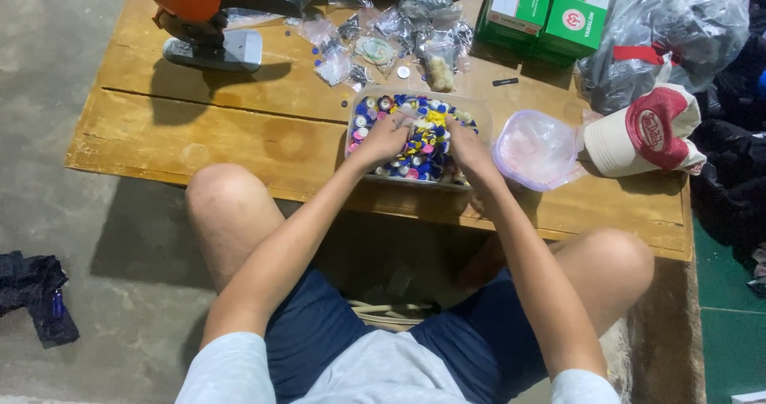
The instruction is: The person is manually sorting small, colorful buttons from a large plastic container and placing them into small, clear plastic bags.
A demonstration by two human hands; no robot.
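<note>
- Tub (477, 109): a clear plastic container stands on the wooden table (239, 125), near its front edge and directly ahead of the seated person. It is filled with bottle caps (375, 109), mostly blue, with white, yellow and pink ones mixed in.
- Left hand (388, 137): it rests inside the tub on the caps, fingers curled down among them. Whether it grips a cap cannot be told.
- Right hand (469, 147): it lies inside the tub at the right side, fingers bent into the caps. Its grip cannot be told either.
- Lid (536, 149): a clear, rounded plastic lid lies on the table just beside the tub, to the right.
- Cap (650, 133): a red and cream baseball cap lies beyond the lid.
- Small bags (383, 37): clear bags of small parts lie behind the tub.
- Green boxes (550, 9) stand at the far edge.
- Orange tool (203, 13): it stands at the far left of the table.
</note>
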